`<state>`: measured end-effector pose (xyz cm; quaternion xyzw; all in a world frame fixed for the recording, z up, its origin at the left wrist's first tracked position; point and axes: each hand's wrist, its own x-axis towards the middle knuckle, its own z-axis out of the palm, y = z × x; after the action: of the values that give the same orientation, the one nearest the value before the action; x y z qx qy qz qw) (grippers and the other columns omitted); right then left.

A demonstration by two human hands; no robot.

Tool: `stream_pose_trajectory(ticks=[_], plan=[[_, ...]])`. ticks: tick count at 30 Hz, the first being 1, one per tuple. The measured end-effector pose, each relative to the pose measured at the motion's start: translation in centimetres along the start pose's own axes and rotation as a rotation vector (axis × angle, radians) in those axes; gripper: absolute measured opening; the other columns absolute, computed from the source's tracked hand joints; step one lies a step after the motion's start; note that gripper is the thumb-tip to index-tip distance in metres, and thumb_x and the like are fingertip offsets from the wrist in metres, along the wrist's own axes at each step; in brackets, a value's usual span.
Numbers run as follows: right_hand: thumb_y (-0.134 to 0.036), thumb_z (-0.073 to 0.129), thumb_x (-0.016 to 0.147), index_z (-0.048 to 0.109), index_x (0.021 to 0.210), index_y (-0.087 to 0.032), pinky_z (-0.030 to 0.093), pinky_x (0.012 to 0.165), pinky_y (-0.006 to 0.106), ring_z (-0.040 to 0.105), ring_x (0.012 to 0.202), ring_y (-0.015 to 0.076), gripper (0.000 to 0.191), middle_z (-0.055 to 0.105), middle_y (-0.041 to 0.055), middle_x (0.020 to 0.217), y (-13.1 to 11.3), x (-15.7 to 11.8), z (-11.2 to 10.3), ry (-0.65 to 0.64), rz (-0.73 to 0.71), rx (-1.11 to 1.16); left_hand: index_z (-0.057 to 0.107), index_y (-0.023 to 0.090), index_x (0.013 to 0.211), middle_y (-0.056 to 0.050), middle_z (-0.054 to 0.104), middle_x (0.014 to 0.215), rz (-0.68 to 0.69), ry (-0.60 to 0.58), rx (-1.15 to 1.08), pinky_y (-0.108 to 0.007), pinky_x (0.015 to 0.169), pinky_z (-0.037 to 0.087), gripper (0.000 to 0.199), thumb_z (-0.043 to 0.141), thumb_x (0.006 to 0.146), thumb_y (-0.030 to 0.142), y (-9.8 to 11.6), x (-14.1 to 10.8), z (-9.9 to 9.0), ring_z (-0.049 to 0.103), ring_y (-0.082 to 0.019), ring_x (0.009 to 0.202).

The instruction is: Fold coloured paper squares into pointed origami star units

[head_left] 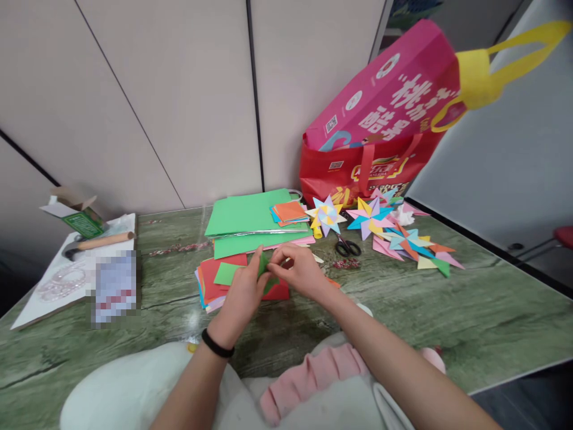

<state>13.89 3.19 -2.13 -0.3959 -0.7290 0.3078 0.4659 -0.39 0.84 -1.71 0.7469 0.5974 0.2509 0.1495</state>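
Observation:
A small folded piece of green paper (pixel 263 264) is pinched between both hands above the middle of the table. My left hand (pixel 245 292) is closed on its left side, with a black band round the wrist. From the right, my right hand (pixel 298 270) grips its edge with thumb and fingertips. Beneath the hands lie red sheets (pixel 215 278) on a stack of coloured paper, and a green square (pixel 225 273) rests on them. Behind is a pile of large green sheets (pixel 250 215) with small orange squares (pixel 290 211) on top.
Paper stars (pixel 369 218), black scissors (pixel 348 246) and a red bag (pixel 329 173) holding a pink bag (pixel 403 83) are at the right. At the left are a white board (pixel 49 298), a wooden-handled tool (pixel 105 240) and an open green box (pixel 85 223). A pale plush (pixel 129 388) sits in front.

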Motion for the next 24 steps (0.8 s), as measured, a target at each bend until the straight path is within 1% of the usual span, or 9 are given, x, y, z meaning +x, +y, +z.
stream_pose_trajectory(ticks=[3, 6, 9, 12, 15, 17, 19, 21, 24], plan=[[-0.012, 0.056, 0.069, 0.053, 0.057, -0.017, 0.043, 0.054, 0.021, 0.051, 0.059, 0.0109, 0.013, 0.055, 0.0006, 0.062, -0.2, -0.1, 0.1, 0.007, 0.0, -0.02, 0.028, 0.015, 0.136, -0.004, 0.065, 0.081, 0.027, -0.062, -0.158, -0.03, 0.068, 0.045, 0.064, 0.052, 0.078, 0.021, 0.1, -0.1, 0.1, 0.059, -0.019, 0.072], [-0.011, 0.055, 0.067, 0.052, 0.057, -0.017, 0.043, 0.055, 0.022, 0.052, 0.059, 0.011, 0.011, 0.056, 0.0004, 0.063, -0.3, -0.1, 0.2, 0.028, 0.029, 0.017, 0.012, 0.018, 0.141, -0.009, 0.062, 0.106, 0.097, -0.111, -0.332, -0.032, 0.081, 0.044, 0.077, 0.053, 0.076, 0.018, 0.1, -0.2, 0.2, 0.058, -0.02, 0.092], [-0.013, 0.056, 0.066, 0.054, 0.064, -0.017, 0.044, 0.055, 0.022, 0.053, 0.058, 0.0105, 0.004, 0.057, -0.0004, 0.064, -0.5, -0.1, 0.2, -0.001, 0.082, 0.156, 0.009, 0.017, 0.141, -0.014, 0.056, 0.117, 0.054, -0.096, -0.407, -0.036, 0.084, 0.044, 0.082, 0.056, 0.075, 0.021, -0.1, -0.1, 0.4, 0.057, -0.023, 0.099], [-0.016, 0.057, 0.068, 0.056, 0.077, -0.017, 0.045, 0.058, 0.022, 0.055, 0.06, 0.0104, 0.01, 0.059, -0.0007, 0.071, -0.7, -0.1, 0.2, -0.061, 0.111, 0.3, 0.018, 0.017, 0.139, -0.014, 0.06, 0.111, -0.007, -0.076, -0.466, -0.038, 0.081, 0.045, 0.078, 0.059, 0.073, 0.023, -0.1, 0.1, 0.5, 0.059, -0.023, 0.09], [-0.023, 0.054, 0.074, 0.056, 0.074, -0.017, 0.043, 0.055, 0.022, 0.052, 0.058, 0.0097, 0.007, 0.057, -0.0011, 0.067, -0.9, 0.0, 0.1, -0.115, 0.104, 0.302, 0.031, 0.017, 0.132, -0.011, 0.061, 0.108, -0.01, -0.093, -0.512, -0.035, 0.074, 0.048, 0.068, 0.059, 0.07, 0.019, 0.2, 0.3, 0.3, 0.061, -0.019, 0.078], [-0.026, 0.053, 0.077, 0.056, 0.071, -0.016, 0.042, 0.055, 0.022, 0.05, 0.057, 0.0097, 0.012, 0.056, -0.0014, 0.064, -0.8, 0.1, 0.0, -0.117, 0.093, 0.273, 0.045, 0.016, 0.121, -0.008, 0.064, 0.1, 0.005, -0.098, -0.496, -0.032, 0.07, 0.048, 0.056, 0.06, 0.067, 0.016, 0.5, 0.3, -0.1, 0.06, -0.018, 0.074], [-0.027, 0.054, 0.076, 0.056, 0.076, -0.017, 0.041, 0.054, 0.022, 0.05, 0.056, 0.0099, 0.01, 0.055, -0.0022, 0.063, -0.7, 0.1, -0.1, -0.089, 0.1, 0.267, 0.057, 0.015, 0.099, -0.004, 0.066, 0.084, 0.0, -0.104, -0.461, -0.03, 0.063, 0.049, 0.035, 0.062, 0.064, 0.017, 0.9, 0.2, -0.5, 0.06, -0.018, 0.069], [-0.027, 0.057, 0.075, 0.056, 0.078, -0.017, 0.041, 0.054, 0.022, 0.05, 0.057, 0.0102, 0.01, 0.055, -0.0024, 0.063, -0.6, 0.2, -0.3, -0.058, 0.115, 0.27, 0.059, 0.016, 0.09, 0.0, 0.064, 0.073, -0.059, -0.107, -0.471, -0.026, 0.049, 0.048, 0.026, 0.062, 0.065, 0.022, 1.2, 0.0, -0.9, 0.059, -0.015, 0.056], [-0.028, 0.059, 0.073, 0.056, 0.071, -0.016, 0.042, 0.057, 0.022, 0.052, 0.061, 0.011, 0.013, 0.057, -0.0007, 0.066, -0.5, 0.3, -0.5, -0.052, 0.115, 0.269, 0.057, 0.016, 0.082, 0.003, 0.059, 0.061, -0.179, -0.172, -0.518, -0.023, 0.032, 0.041, 0.02, 0.059, 0.069, 0.031, 1.3, -0.1, -1.2, 0.055, -0.014, 0.04]])
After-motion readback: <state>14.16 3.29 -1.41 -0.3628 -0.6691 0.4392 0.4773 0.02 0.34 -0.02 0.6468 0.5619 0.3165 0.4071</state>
